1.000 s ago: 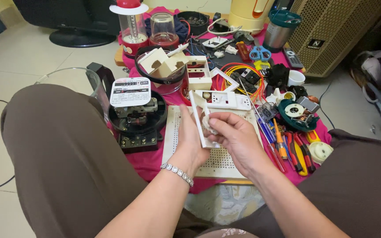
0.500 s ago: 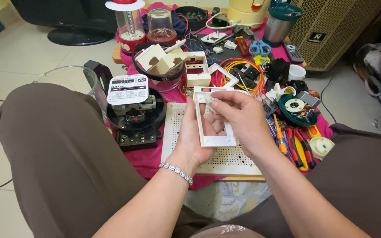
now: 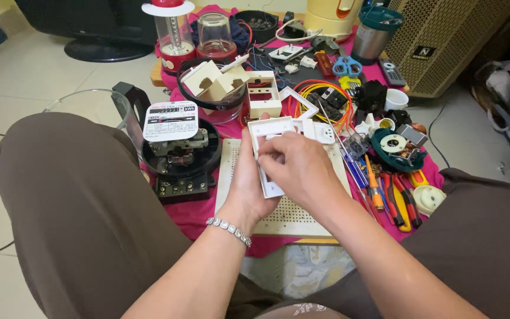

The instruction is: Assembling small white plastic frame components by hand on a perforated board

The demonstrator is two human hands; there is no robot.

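The white switch frame [image 3: 268, 155] has come up off the perforated board [image 3: 290, 207] since a second ago and now stands tilted between both hands. The left hand [image 3: 248, 177] grips it from behind; the right hand [image 3: 299, 168] closes over its front, perhaps pressing something in. Around them, a pink cloth [image 3: 199, 215] covers the surface, with pliers [image 3: 399, 198], an electricity meter [image 3: 181, 150] and tiled floor [image 3: 36, 77].

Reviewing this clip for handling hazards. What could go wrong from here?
1. Both hands, left hand and right hand, grip the thin white frame; pressing hard could snap it.
2. A slip could knock the white socket into the loose wires.
3. The screwdrivers lie beside the right wrist; an elbow sweep may scatter them.
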